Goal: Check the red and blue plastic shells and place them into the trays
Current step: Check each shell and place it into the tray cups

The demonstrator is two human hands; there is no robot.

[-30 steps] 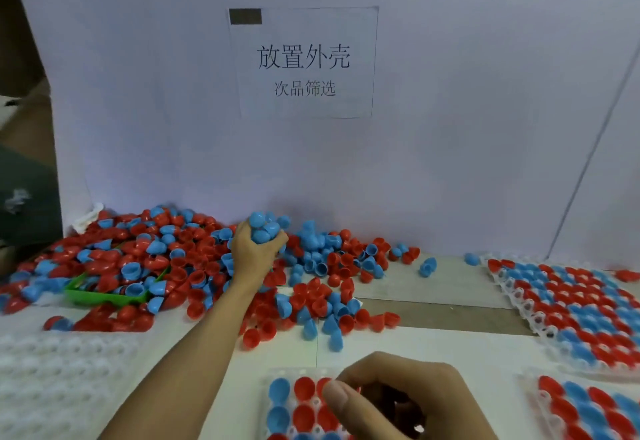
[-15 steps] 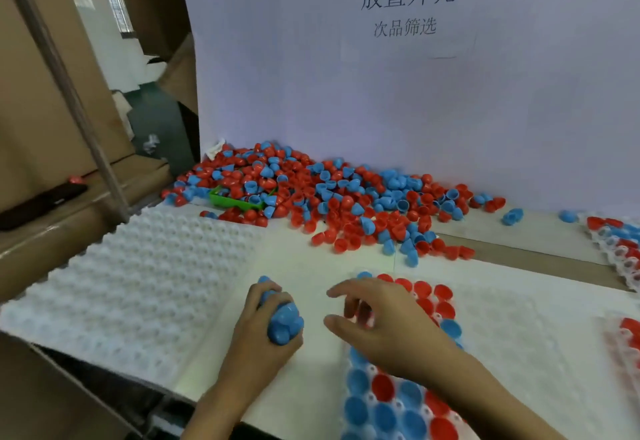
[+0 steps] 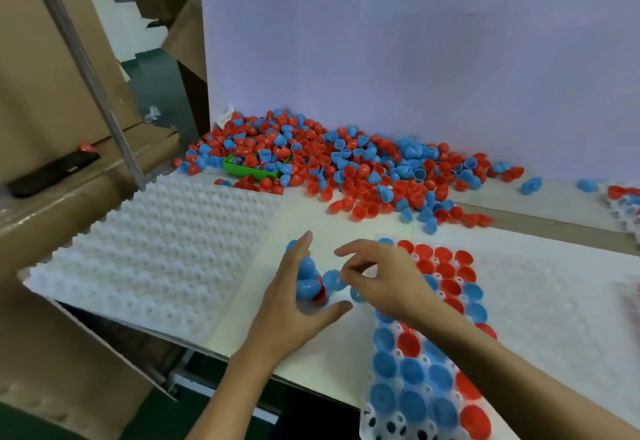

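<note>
The left hand (image 3: 294, 304) lies palm-up on the white tabletop (image 3: 332, 224), its fingers (image 3: 299, 249) loosely curved round a small clutch of blue plastic half-shells (image 3: 308, 282), with a bit of a red one showing at the lower edge of the clutch. The thumb sticks out flat below them. Just right of that clutch, the right hand (image 3: 388, 283) reaches in from the lower right, its fingers (image 3: 349, 250) bent, with thumb and forefinger tips closing on one blue plastic shell (image 3: 333, 280) that sits between the two hands; whether the shell is fully lifted clear of the left palm cannot be told.

Under and right of the right hand's fingers lies a white dimpled plastic tray (image 3: 519, 287), its near-left pockets filled with red and blue shells, open sides up, and its far-right pockets bare. Left of the left hand's fingers is a second white dimpled tray (image 3: 156, 249), holding nothing. Beyond both sets of fingers, against the white back panel (image 3: 381, 75), sprawls a loose heap of red and blue plastic shells (image 3: 346, 165), half burying a green plastic scoop (image 3: 239, 169). Far to the right of the fingers, the edge of another filled tray (image 3: 627, 200) shows. Far left, a dark flat object (image 3: 52, 172) rests on a cardboard box (image 3: 52, 93).
</note>
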